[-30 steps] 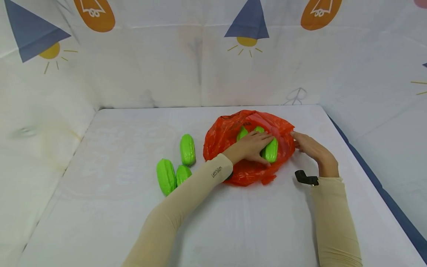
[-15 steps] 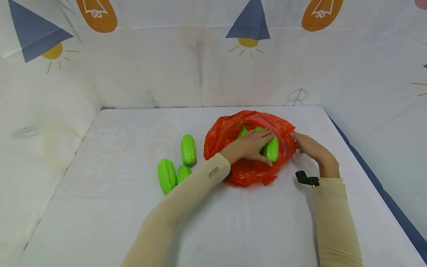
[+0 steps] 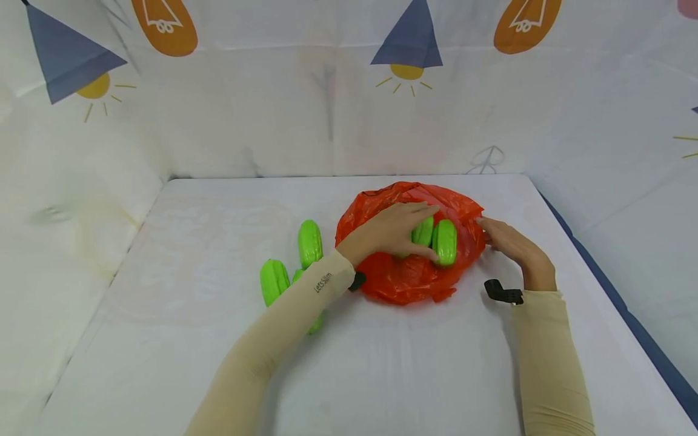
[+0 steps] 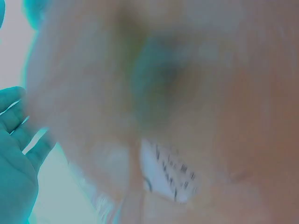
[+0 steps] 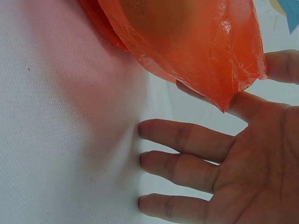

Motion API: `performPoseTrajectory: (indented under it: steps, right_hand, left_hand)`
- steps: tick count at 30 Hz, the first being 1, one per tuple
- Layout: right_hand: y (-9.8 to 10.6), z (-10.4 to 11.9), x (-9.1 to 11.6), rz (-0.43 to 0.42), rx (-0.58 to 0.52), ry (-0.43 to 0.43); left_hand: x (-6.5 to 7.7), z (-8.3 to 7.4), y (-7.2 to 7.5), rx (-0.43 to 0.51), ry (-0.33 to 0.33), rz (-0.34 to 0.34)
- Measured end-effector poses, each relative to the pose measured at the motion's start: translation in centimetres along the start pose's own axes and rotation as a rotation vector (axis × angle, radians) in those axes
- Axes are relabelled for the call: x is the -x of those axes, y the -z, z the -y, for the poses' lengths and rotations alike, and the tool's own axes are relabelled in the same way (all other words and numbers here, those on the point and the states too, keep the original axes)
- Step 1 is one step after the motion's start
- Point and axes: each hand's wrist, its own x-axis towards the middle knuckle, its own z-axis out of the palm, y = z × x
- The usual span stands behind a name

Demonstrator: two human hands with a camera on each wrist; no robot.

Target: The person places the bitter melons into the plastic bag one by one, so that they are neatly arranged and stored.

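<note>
In the head view a crinkled red plastic bag [image 3: 403, 287] lies with its mouth facing up. Inside it show glossy, ribbed, oblong green gourds, one [image 3: 445, 243] in plain sight and another [image 3: 422, 232] partly behind my left fingers. My left hand [image 3: 389, 227] is over the bag mouth, fingers extended and thumb spread beside these gourds. It appears tinted at the edge of the left wrist view, where a blurred surface fills most of the frame. My right hand [image 3: 509, 242] holds the bag's right edge; the right wrist view has the film [image 5: 205, 51] between thumb and index finger, other fingers straight.
Left of the bag, on the white table [image 3: 180, 339], lie an upright-looking green gourd [image 3: 309, 241] and another [image 3: 274, 280]. More green shows on both sides of my left sleeve [image 3: 289, 327]. A printed white sheet [image 3: 272, 109] stands behind the table.
My left hand has drawn back leftward from the gourds in the bag, uncovering more of them. The right hand stays at the bag's edge.
</note>
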Motion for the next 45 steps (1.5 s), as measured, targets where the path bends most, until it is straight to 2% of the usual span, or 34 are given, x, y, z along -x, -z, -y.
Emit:
performPoseTrajectory:
  steps: [5, 8, 13, 18, 23, 30, 34, 38, 42, 45]
  right_hand:
    - [0.1, 0.1, -0.1, 0.004, 0.004, 0.002]
    - [0.1, 0.1, -0.2, 0.002, 0.004, -0.004]
    - [0.1, 0.2, -0.3, -0.012, 0.011, -0.014]
    - [0.0, 0.4, -0.4, -0.014, 0.008, -0.017]
    - [-0.1, 0.5, -0.2, -0.031, 0.001, -0.049]
    - [-0.3, 0.1, 0.1, -0.036, 0.0, -0.05]
    - [-0.5, -0.2, 0.2, -0.032, 0.002, -0.032]
    - [-0.6, -0.1, 0.3, -0.039, 0.012, -0.028]
    - [-0.5, 0.1, 0.4, -0.039, 0.017, -0.027]
    - [-0.5, 0.2, 0.3, -0.037, 0.02, -0.029]
  left_hand:
    - [1.2, 0.7, 1.2, 0.006, 0.0, -0.062]
    - [2.0, 1.0, 1.9, 0.011, 0.015, -0.076]
    - [4.0, 1.4, 3.1, 0.015, 0.022, -0.118]
    - [6.7, 2.2, 4.3, 0.006, 0.02, -0.18]
    - [9.7, 3.2, 5.4, -0.015, 0.061, -0.225]
    - [15.0, 5.6, 5.4, 0.006, 0.096, -0.296]
    - [18.4, 7.5, 4.6, 0.034, 0.151, -0.277]
    - [21.5, 9.1, 3.5, 0.062, 0.247, -0.212]
    - [23.7, 10.2, 2.3, 0.074, 0.324, -0.137]
    - [24.9, 10.4, 1.4, 0.101, 0.358, -0.088]
